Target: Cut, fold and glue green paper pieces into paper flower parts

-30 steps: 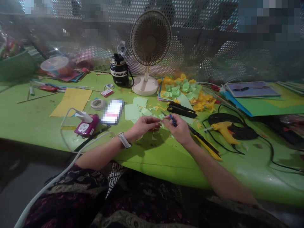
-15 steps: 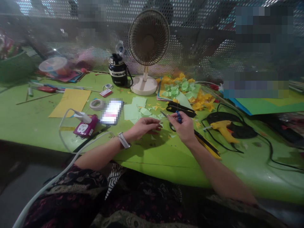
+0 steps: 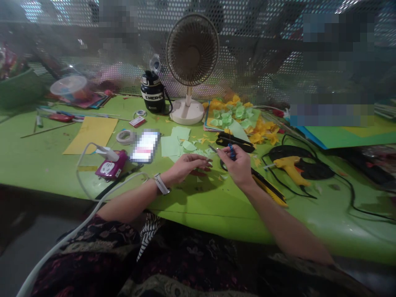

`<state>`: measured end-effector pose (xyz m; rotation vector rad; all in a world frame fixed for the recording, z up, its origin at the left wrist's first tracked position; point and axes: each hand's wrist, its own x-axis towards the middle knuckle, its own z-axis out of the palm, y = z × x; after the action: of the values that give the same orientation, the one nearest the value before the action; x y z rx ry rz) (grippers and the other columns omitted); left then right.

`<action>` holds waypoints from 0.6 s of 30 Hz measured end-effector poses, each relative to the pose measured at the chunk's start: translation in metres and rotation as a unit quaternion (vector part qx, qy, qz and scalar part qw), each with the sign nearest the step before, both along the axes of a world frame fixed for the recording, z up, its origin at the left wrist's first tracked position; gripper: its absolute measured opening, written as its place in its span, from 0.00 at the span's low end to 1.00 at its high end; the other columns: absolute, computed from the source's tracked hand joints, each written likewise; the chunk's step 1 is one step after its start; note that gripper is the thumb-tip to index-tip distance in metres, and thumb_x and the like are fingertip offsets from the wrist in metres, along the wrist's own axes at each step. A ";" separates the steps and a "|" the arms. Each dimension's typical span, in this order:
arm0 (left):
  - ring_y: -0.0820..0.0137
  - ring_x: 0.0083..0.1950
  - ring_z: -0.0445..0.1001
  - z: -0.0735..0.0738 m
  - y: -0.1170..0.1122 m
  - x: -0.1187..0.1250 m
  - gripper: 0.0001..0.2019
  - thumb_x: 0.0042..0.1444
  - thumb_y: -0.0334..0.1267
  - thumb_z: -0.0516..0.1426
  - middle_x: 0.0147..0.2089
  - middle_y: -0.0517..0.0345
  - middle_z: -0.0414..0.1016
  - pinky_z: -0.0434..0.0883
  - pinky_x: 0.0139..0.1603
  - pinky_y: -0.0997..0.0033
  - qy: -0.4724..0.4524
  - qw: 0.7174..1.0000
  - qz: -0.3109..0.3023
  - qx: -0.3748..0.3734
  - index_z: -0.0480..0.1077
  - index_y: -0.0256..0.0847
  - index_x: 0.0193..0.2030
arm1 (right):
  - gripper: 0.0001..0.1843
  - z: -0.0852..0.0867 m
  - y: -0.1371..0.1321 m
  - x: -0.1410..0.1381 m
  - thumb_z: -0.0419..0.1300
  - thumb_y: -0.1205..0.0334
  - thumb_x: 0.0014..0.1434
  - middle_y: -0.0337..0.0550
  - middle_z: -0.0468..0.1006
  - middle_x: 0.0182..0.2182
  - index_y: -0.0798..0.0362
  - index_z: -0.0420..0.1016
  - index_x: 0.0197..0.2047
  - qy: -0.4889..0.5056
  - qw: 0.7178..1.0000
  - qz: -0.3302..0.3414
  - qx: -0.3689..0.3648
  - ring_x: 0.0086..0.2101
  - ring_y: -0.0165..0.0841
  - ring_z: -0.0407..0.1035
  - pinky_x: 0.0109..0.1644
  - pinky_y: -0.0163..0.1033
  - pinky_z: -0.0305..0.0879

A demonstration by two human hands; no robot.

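Observation:
My right hand [image 3: 239, 166] is closed round a small pair of scissors with blue handles [image 3: 232, 152]. Their blades point left, toward my other hand. My left hand [image 3: 189, 168], with a pale watch strap [image 3: 161, 184] on the wrist, has its fingers drawn together just left of the scissors. Whatever is between those fingertips is too small to make out. Beyond the left hand lie light green paper squares [image 3: 170, 146] and a cut green leaf-shaped piece [image 3: 189, 145]. Small green and orange scraps [image 3: 221, 177] are scattered around both hands.
A yellow glue gun [image 3: 292, 168] with its black cord lies at right, near a yellow cutter [image 3: 272, 193] and a black stapler [image 3: 234, 142]. A fan [image 3: 187, 113], folded paper flowers [image 3: 262, 131] and a bottle [image 3: 153, 97] stand behind. Left are a phone [image 3: 144, 146], tape roll [image 3: 125, 136] and purple power socket [image 3: 111, 165].
The fingers of my left hand have shifted slightly, and the small green bit seen by its fingertips no longer shows clearly. My right hand keeps the scissors in nearly the same place.

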<state>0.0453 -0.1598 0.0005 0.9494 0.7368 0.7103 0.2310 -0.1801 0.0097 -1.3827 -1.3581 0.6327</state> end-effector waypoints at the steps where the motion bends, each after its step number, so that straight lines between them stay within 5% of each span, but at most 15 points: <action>1: 0.69 0.37 0.80 -0.001 0.000 0.000 0.08 0.54 0.34 0.64 0.40 0.47 0.81 0.78 0.41 0.64 0.001 1.000 0.002 0.002 0.77 0.33 0.39 | 0.20 0.000 0.000 -0.001 0.65 0.43 0.53 0.33 0.63 0.20 0.50 0.67 0.27 0.001 1.000 0.002 -0.003 0.22 0.27 0.56 0.26 0.34 0.57; 9: 0.69 0.38 0.80 -0.001 0.002 -0.001 0.06 0.57 0.34 0.63 0.39 0.47 0.81 0.78 0.42 0.64 -0.002 0.999 0.052 0.002 0.78 0.33 0.39 | 0.20 0.007 -0.011 0.002 0.60 0.40 0.58 0.32 0.63 0.21 0.50 0.69 0.39 -0.027 0.999 0.027 0.005 0.21 0.29 0.57 0.25 0.36 0.55; 14: 0.70 0.38 0.79 0.004 0.004 -0.004 0.06 0.56 0.35 0.64 0.39 0.50 0.81 0.78 0.43 0.64 -0.023 0.997 0.079 0.002 0.78 0.34 0.38 | 0.28 0.004 -0.019 0.000 0.43 0.37 0.67 0.36 0.65 0.18 0.49 0.66 0.29 -0.213 0.969 0.126 -0.009 0.18 0.30 0.58 0.24 0.37 0.50; 18: 0.71 0.37 0.78 0.004 0.003 -0.003 0.07 0.53 0.36 0.65 0.38 0.53 0.80 0.77 0.45 0.63 -0.036 0.996 0.079 0.015 0.79 0.36 0.38 | 0.31 -0.005 -0.015 -0.002 0.39 0.37 0.68 0.39 0.67 0.18 0.49 0.65 0.26 -0.281 0.953 0.112 -0.008 0.19 0.32 0.60 0.25 0.38 0.51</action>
<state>0.0421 -0.1568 0.0049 0.8953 0.7452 0.8917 0.2286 -0.1950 0.0042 -1.4967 -1.9878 0.4035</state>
